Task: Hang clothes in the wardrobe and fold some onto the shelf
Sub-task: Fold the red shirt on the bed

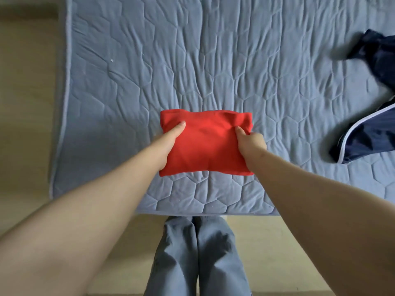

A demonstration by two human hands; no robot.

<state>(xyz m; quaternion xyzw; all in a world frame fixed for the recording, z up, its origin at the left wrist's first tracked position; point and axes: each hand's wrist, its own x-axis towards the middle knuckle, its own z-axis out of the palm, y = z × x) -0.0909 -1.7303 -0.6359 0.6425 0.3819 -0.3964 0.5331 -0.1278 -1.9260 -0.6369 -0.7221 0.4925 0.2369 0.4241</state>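
Bare forearms (85,210), left hand (168,146) and right hand (250,142) gripping folded red garment (205,144) by its sides, long axis left-right

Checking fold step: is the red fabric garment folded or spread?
Folded: red fabric garment is a compact rectangle, held by left hand and right hand.

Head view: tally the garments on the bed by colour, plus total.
red garment, folded: 1
navy garment, white piping: 1 as far as shows; it runs off the right edge
Total: 2
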